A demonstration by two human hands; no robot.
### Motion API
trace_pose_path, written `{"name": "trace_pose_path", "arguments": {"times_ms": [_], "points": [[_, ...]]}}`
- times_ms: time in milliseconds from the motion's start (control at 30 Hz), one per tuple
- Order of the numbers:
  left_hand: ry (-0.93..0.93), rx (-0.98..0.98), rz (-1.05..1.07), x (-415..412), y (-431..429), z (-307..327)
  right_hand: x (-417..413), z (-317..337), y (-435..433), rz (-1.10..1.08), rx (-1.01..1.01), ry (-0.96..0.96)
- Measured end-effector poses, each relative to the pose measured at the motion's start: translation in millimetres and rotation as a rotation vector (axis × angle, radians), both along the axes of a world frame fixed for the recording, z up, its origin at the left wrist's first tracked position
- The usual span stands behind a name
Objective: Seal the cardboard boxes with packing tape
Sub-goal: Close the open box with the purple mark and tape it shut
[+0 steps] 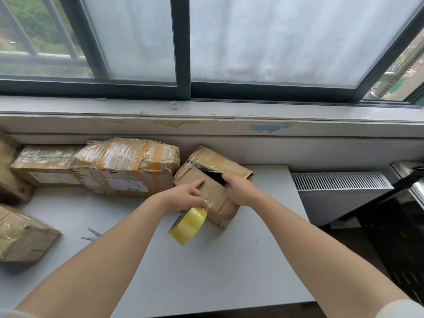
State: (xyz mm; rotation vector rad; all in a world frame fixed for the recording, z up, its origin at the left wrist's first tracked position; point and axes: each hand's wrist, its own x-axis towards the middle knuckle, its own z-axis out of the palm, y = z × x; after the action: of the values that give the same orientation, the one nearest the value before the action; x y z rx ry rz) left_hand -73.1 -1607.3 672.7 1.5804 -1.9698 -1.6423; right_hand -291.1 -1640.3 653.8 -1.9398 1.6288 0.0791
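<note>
On the grey table I see the box, its top split open. My left hand grips the tape roll just beside it. My right hand seems to hook its fingers into the gap.

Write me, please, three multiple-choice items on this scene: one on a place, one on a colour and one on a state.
1. Where do the scissors lie?
A. on the windowsill
B. on the table, left of the left forearm
C. inside a box

2. What colour is the tape roll in the left hand?
A. yellow
B. blue
C. black

3. How is the top of the cardboard box under both hands?
A. taped flat
B. cut away
C. gaping, with a dark gap

Answers: 1 B, the blades show on the grey table; 2 A, the roll is plainly yellow; 3 C, a dark opening shows beside the right hand.
</note>
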Motion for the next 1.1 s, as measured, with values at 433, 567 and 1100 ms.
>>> {"name": "trace_pose_path", "arguments": {"times_ms": [433,567,1100], "points": [[-0.076,0.005,-0.065,7.6,2.0,-6.9,-9.8,-17.7,5.2,0.418,-0.124,0.067],[-0.073,0.029,-0.05,10.0,6.9,-16.4,-18.2,-24.3,-2.2,0.629,-0.261,0.33],[0.02,0.007,0.026,13.7,1.6,-23.6,3.7,-15.0,1.1,0.589,-0.422,0.528]]}}
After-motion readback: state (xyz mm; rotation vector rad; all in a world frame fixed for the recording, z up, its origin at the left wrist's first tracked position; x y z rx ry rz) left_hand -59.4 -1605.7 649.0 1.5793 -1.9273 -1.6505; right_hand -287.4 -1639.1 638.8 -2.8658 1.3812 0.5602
